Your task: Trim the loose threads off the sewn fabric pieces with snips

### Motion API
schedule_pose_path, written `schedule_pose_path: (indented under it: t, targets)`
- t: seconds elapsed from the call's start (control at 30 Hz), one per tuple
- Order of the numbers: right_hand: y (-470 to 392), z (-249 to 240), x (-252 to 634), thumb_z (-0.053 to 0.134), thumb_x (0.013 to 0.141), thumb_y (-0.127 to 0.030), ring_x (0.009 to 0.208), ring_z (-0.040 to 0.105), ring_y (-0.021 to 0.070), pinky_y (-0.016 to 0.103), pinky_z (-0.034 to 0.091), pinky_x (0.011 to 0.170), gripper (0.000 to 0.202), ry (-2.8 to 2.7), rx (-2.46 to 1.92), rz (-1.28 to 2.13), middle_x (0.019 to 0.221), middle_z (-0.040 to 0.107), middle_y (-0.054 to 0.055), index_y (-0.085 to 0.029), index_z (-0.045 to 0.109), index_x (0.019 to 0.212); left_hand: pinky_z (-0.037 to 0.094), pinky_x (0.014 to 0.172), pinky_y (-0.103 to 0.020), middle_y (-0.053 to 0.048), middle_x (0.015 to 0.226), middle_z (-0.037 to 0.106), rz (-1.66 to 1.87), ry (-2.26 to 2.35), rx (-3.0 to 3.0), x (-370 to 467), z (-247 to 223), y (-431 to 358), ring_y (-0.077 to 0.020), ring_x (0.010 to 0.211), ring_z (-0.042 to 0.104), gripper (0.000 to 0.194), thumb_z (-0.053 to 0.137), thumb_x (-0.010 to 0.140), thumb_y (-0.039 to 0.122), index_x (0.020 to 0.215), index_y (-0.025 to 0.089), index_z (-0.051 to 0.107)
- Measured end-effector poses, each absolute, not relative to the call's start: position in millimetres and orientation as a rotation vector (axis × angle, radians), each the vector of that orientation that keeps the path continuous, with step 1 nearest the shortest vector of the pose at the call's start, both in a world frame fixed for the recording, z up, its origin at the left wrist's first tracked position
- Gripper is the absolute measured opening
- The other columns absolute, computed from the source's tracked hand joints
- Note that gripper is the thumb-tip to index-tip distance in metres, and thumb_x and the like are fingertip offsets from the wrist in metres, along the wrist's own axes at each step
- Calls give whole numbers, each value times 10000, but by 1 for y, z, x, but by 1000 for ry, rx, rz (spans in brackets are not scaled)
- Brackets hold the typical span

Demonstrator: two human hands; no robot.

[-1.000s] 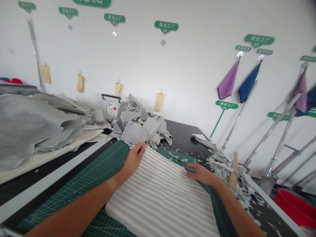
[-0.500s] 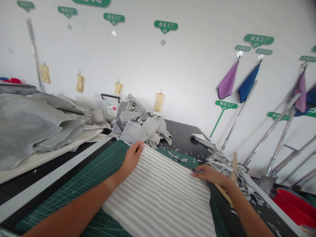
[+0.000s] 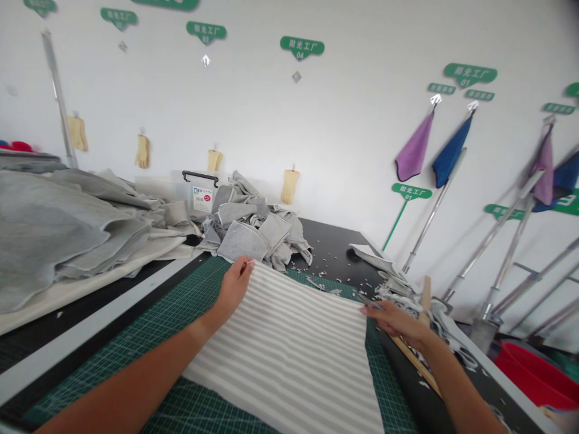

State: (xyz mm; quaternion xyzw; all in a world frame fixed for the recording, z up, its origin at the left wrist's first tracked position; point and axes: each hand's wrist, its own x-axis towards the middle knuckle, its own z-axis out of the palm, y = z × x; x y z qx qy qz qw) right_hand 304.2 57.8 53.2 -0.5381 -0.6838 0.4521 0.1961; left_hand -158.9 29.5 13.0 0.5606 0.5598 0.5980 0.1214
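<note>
Striped cloth (image 3: 289, 349) is spread over the green mat (image 3: 136, 355), its far edge strung between both hands; its near edge runs out of view. The far left corner is pinched narrowly between thumb and fingers of the left hand (image 3: 235, 283). A slim blue tool (image 3: 374, 305) is held in the right hand (image 3: 394, 320), fingers drawn together around it, fingertips at the far right corner. Whether that corner is gripped as well or merely touched cannot be told; the tool's type is likewise unclear.

The two-corner hold is judged to be for spreading the edge and bringing it into plain sight; a slight sag is noted, so tension is probably light. The tool is presumably carried in the fingers so that it need not be put down while cloth is handled.

Grey pieces (image 3: 244, 241) are heaped beyond the mat and larger sheets (image 3: 49, 235) are stacked at left, likely so that the middle is left for work. Trimmings (image 3: 321, 280) are scattered past the far edge, apparently out of the cloth's way. A wood strip (image 3: 417, 364) is laid beside the mat, partly hidden by the right arm.
</note>
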Motion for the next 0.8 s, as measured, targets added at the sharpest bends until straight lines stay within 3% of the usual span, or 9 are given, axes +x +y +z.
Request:
schedule_pose_path:
  t: [0.13, 0.37, 0.63, 0.8]
  targets:
    - [57, 48, 290, 649, 818, -641, 417, 185, 49, 251, 124, 440, 528, -1840, -1365, 1238, 434, 288, -102, -206, 404, 644, 395, 654, -249, 15, 731, 600, 1705, 1671, 1643, -163, 9, 33, -162, 694, 544, 322, 459, 948, 476, 943, 205, 632]
    - [60, 36, 273, 713, 762, -612, 431, 140, 59, 242, 65, 408, 447, -1716, -1419, 1254, 472, 257, -125, -205, 538, 819, 408, 678, -252, -4, 787, 653, 1676, 1681, 1674, -163, 6, 34, -171, 740, 581, 326, 461, 945, 473, 949, 200, 639]
    - [56, 40, 265, 677, 804, -602, 419, 153, 50, 231, 86, 403, 471, -1664, -1376, 1339, 459, 255, -122, -218, 427, 700, 400, 665, -249, 7, 750, 622, 1670, 1643, 1671, -162, 6, 33, -167, 723, 558, 340, 454, 949, 487, 933, 198, 634]
    - [49, 45, 266, 719, 797, -515, 433, 161, 54, 222, 92, 417, 384, -1703, -1385, 1434, 460, 283, -130, -180, 591, 933, 401, 680, -249, 6, 780, 630, 1666, 1635, 1681, -161, 8, 33, -164, 738, 556, 328, 449, 952, 471, 953, 199, 632]
